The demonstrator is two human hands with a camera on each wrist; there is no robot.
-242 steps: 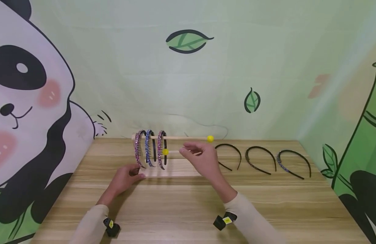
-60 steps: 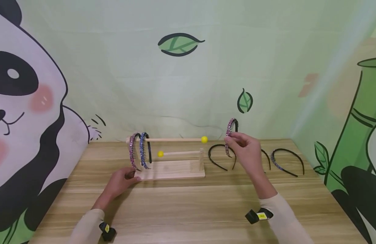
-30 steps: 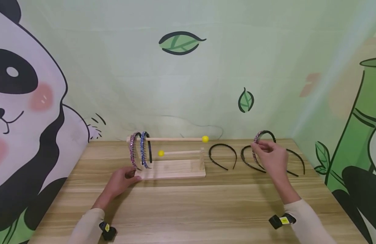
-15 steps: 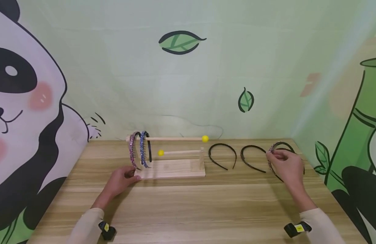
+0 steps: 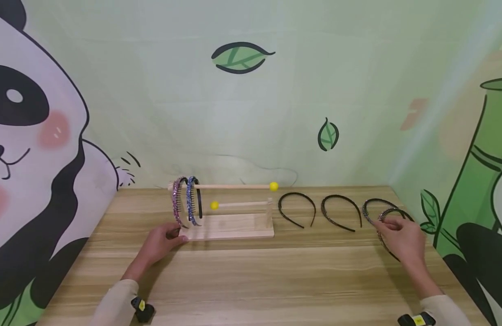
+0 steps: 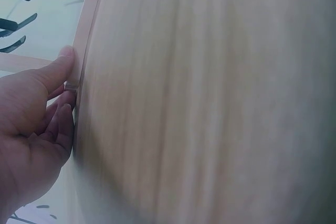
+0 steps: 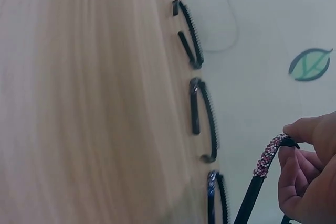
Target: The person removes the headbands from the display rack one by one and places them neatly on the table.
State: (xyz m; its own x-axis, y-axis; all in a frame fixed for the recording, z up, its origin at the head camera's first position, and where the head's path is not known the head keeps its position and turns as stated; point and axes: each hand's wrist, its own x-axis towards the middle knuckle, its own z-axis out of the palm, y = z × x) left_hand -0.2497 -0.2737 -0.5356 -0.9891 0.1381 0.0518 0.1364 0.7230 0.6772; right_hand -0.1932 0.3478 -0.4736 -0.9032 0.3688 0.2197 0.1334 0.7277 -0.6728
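At the table's right side, my right hand point(image 5: 405, 242) pinches a pink glittery headband point(image 7: 268, 156) between thumb and fingers, low over the wood. This headband overlaps a blue-glitter headband point(image 5: 365, 213) in the head view. My left hand point(image 5: 159, 244) grips the left end of a wooden headband stand point(image 5: 226, 232), thumb over its base board point(image 6: 83, 40). On the upper rod point(image 5: 234, 186) hang another pink headband point(image 5: 176, 201) and a blue headband point(image 5: 190, 199), both near its left end. The lower rod point(image 5: 242, 204) is bare.
Two dark headbands, a plain one point(image 5: 280, 210) and a sparkly one point(image 5: 324, 213), lie in a row right of the stand. Yellow balls cap the upper rod point(image 5: 274, 186) and lower rod. A printed cloth backdrop point(image 5: 173, 113) rises behind the table.
The pink headband has come off the stand in my right hand, travelled right past the row of headbands, and sunk toward the table. My left hand stays at the stand.
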